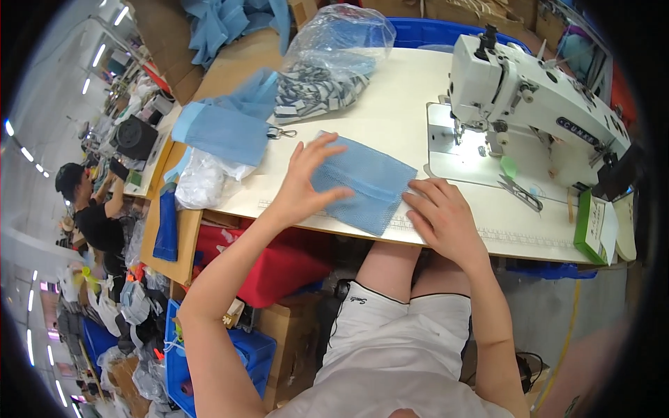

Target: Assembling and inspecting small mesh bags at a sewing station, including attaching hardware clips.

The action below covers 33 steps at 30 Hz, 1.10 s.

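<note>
A piece of light-blue mesh fabric (373, 177) lies flat on the white sewing table, a raised seam or fold across its middle. My left hand (306, 181) is open over its left part, thumb and fingers spread wide. At the fabric's right edge, my right hand (442, 216) rests with its fingers apart and loosely bent, the tips touching the edge. Beyond my left hand lies a metal snap hook (282, 132), beside a stack of blue mesh pieces (226, 129).
A white sewing machine (526, 97) stands at the right, with thread snips (521, 193) and a green box (592, 226) nearer me. A clear plastic bag (338, 38) and striped material (317, 90) lie at the back. Far left, another person (97, 223) works.
</note>
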Tool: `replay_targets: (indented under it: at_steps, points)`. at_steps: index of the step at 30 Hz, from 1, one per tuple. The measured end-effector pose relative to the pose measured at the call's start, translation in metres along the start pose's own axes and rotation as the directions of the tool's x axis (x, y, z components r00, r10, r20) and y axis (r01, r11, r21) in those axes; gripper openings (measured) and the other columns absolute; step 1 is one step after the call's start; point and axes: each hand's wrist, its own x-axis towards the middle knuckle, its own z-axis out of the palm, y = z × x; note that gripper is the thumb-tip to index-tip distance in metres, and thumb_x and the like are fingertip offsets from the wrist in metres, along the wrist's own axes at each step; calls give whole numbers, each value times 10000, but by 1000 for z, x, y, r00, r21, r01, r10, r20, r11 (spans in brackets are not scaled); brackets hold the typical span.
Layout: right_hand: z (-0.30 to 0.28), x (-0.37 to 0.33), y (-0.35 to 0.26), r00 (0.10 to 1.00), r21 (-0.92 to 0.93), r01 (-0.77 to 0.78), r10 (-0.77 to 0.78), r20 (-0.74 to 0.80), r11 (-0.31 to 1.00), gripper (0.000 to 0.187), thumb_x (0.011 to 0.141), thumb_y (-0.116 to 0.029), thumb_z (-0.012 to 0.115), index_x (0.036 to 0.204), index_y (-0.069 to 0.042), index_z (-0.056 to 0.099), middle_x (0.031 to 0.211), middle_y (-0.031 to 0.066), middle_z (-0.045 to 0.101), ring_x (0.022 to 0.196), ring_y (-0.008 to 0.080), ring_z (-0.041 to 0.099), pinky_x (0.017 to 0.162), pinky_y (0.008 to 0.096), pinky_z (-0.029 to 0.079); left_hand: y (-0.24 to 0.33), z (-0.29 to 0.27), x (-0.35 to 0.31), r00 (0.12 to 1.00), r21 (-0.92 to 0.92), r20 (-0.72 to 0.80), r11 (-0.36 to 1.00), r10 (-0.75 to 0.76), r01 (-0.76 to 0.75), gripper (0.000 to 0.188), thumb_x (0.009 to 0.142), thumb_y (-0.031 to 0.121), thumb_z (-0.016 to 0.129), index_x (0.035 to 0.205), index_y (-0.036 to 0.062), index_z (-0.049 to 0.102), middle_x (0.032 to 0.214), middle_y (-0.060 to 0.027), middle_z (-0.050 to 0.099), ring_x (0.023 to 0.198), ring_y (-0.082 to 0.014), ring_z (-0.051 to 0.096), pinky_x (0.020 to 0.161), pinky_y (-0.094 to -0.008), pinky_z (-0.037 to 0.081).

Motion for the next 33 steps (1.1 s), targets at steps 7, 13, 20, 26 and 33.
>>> replay_targets:
  at_steps: [7, 13, 20, 26, 33]
  points:
    - [3, -1, 2, 999, -36, 35, -35, -18, 999, 290, 913, -177, 687, 1174, -53, 691, 1272, 106, 636, 1176, 304, 576, 994, 425, 484, 16, 22, -20, 935, 127, 354, 992, -24, -23, 1150, 684, 636, 871, 1597, 145, 371, 1668, -171, 311, 1593, -343, 182, 1247, -630, -1]
    - [1, 0, 2, 1000, -41, 23, -23, -21, 999, 380, 892, -161, 692, 1263, -90, 650, 1262, 105, 623, 1168, 303, 576, 983, 423, 484, 40, 35, -23, 941, 176, 337, 981, 14, -77, 1131, 696, 648, 857, 1586, 133, 386, 1659, -184, 318, 1579, -364, 218, 1237, -653, 22]
    - [2, -2, 3, 1000, -35, 29, -29, -5, 999, 351, 897, -165, 690, 1237, -80, 670, 1255, 113, 616, 1167, 302, 574, 971, 423, 485, 49, 73, -20, 982, 84, 185, 996, -42, 27, 592, 915, 300, 735, 1438, 94, 548, 1539, -178, 506, 1485, -333, 420, 1238, -612, 136]
    - [3, -1, 4, 1000, -5, 7, -7, 2, 1000, 346, 882, -163, 719, 1218, -81, 705, 1270, 116, 627, 1184, 309, 576, 1006, 437, 484, 40, 84, -19, 994, -27, 51, 995, -93, 94, 297, 1010, 133, 581, 1286, 44, 645, 1388, -174, 649, 1405, -337, 526, 1230, -611, 169]
    - [-4, 1, 0, 999, 15, 0, 1, -37, 1000, 392, 839, -297, 785, 1175, -102, 732, 1217, 96, 599, 1154, 307, 557, 985, 419, 492, 64, 73, -13, 946, -253, 65, 912, -316, 322, 282, 1052, 199, 580, 1188, -31, 671, 985, -193, 744, 912, -267, 722, 856, -368, 527]
